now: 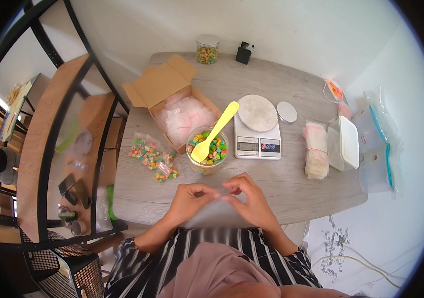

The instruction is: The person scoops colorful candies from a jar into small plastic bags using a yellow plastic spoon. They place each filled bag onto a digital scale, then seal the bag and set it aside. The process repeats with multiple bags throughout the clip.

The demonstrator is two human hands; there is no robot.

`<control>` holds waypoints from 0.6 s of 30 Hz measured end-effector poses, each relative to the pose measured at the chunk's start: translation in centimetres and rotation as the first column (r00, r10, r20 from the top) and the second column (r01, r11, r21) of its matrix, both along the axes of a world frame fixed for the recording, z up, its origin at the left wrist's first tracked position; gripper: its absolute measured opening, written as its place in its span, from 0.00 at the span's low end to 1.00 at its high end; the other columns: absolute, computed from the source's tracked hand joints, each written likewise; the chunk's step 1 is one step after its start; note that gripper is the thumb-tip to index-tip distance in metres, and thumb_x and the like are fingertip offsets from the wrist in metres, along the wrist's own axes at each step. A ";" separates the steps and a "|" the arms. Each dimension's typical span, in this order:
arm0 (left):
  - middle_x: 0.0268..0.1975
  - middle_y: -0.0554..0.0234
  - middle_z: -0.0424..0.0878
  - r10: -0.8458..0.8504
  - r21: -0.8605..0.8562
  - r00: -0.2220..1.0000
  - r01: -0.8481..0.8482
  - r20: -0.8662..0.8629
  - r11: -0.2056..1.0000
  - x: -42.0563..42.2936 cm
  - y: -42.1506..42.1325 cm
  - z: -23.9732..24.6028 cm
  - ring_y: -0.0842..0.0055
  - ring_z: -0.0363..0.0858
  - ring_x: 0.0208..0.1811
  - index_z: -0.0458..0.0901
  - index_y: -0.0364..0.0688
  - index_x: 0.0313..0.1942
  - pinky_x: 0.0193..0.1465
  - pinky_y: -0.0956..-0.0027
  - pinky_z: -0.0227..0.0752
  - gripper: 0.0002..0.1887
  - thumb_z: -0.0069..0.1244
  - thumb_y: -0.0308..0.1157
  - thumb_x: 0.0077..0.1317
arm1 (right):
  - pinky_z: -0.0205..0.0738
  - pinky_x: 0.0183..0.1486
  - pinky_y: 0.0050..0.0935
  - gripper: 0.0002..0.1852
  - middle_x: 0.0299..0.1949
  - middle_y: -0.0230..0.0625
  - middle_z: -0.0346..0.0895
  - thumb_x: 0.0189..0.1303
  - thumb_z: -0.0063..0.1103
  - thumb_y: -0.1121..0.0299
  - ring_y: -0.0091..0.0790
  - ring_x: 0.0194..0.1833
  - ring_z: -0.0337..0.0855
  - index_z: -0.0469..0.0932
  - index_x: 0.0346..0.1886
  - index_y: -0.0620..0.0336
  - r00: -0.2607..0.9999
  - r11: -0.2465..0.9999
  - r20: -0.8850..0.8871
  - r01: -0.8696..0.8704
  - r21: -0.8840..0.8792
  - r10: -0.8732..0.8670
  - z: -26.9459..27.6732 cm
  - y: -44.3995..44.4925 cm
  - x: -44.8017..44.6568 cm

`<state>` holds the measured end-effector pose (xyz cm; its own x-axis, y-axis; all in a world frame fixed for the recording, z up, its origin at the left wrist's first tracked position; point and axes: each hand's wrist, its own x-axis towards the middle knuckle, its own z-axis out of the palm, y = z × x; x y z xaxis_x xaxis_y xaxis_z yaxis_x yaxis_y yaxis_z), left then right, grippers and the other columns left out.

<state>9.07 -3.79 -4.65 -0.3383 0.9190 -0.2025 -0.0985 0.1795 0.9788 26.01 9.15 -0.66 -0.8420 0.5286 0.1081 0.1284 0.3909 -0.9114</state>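
My left hand [190, 202] and my right hand [248, 203] meet near the table's front edge. Thumbs and fingertips pinch a small clear plastic bag [223, 192], blurred and hard to make out. Just beyond them stands a clear jar [207, 172] of colourful cut candies. A yellow plastic spoon [217, 128] lies across its mouth. Left of the jar are filled zip bags of candy [148, 151]. A white digital kitchen scale [257, 128] sits to the right with a bare round platform. Behind the jar, an open cardboard box [165, 83] holds many clear bags [187, 115].
A silver lid [286, 112] lies beside the scale. Banded plastic bags [316, 152] and lidded containers [344, 143] line the right side. At the back stand another candy jar [207, 50] and a black holder [244, 53]. A shelf rack [85, 149] borders the left.
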 end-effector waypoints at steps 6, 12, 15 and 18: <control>0.33 0.65 0.89 0.003 0.027 1.000 -0.003 -0.018 1.000 0.1 0.3 -0.1 0.88 0.82 0.34 0.88 0.33 0.37 0.39 0.79 0.76 0.04 0.62 0.24 0.64 | 0.74 0.51 0.32 0.10 0.46 0.40 0.74 0.60 0.69 0.73 0.40 0.47 0.79 0.82 0.44 0.61 0.997 0.990 0.059 -0.049 0.132 0.042 0.5 0.1 0.0; 0.34 0.65 0.88 0.001 -0.006 0.994 -0.002 -0.110 1.000 0.2 0.3 0.1 0.86 0.83 0.36 0.87 0.33 0.38 0.40 0.77 0.77 0.07 0.65 0.24 0.61 | 0.71 0.53 0.37 0.07 0.44 0.39 0.72 0.62 0.66 0.68 0.44 0.50 0.74 0.81 0.41 0.58 0.985 0.957 0.078 -0.168 0.238 0.153 1.1 0.8 -0.1; 0.35 0.64 0.88 -0.031 -0.013 0.993 0.030 -0.117 0.999 0.2 0.3 0.3 0.85 0.83 0.37 0.87 0.34 0.39 0.42 0.77 0.77 0.09 0.67 0.25 0.60 | 0.70 0.53 0.37 0.06 0.43 0.39 0.72 0.62 0.65 0.69 0.44 0.48 0.73 0.81 0.39 0.59 0.978 0.914 0.078 -0.208 0.347 0.193 1.4 1.2 -0.1; 0.40 0.62 0.88 -0.093 0.008 0.993 0.094 -0.079 0.996 0.0 0.4 0.5 0.84 0.83 0.42 0.87 0.34 0.43 0.47 0.76 0.77 0.12 0.67 0.26 0.60 | 0.70 0.52 0.37 0.04 0.43 0.39 0.72 0.62 0.63 0.71 0.45 0.48 0.73 0.80 0.38 0.60 0.969 0.905 0.102 -0.247 0.346 0.225 1.6 1.6 -0.2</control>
<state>9.09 -3.43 -4.18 -0.2655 0.9495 -0.1675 -0.0042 0.1726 0.9850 25.78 10.71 0.95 -0.9479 0.2497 0.1979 0.0408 0.7111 -0.7019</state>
